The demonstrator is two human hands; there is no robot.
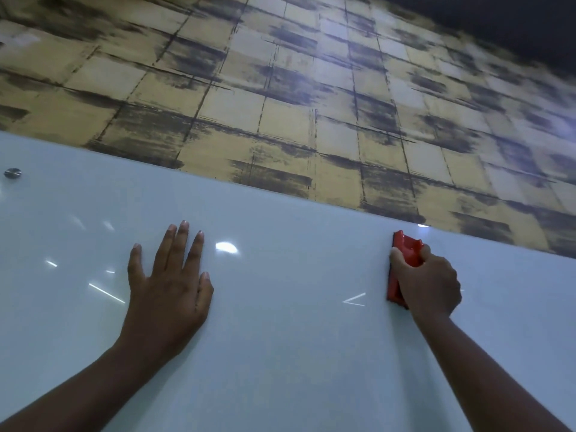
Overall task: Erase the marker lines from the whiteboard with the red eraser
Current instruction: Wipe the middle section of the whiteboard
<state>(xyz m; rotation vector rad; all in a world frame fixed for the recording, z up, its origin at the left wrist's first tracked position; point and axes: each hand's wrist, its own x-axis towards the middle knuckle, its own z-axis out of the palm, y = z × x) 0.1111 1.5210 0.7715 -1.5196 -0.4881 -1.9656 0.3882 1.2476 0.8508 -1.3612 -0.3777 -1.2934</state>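
Note:
A glossy white whiteboard (280,353) fills the lower half of the head view, its top edge slanting down to the right. My right hand (430,285) grips the red eraser (403,260) and holds it flat against the board, just below the top edge at the right. My left hand (170,282) lies flat on the board with straight, spread fingers, well left of the eraser. I see no marker lines on the board, only bright streaks of reflected light. The part of the board under the eraser and my right hand is hidden.
Above the board is a wall (280,104) with a yellow and black tile pattern. A round metal mount (12,173) sits near the board's upper left corner. A dark ceiling (514,23) shows at the top right.

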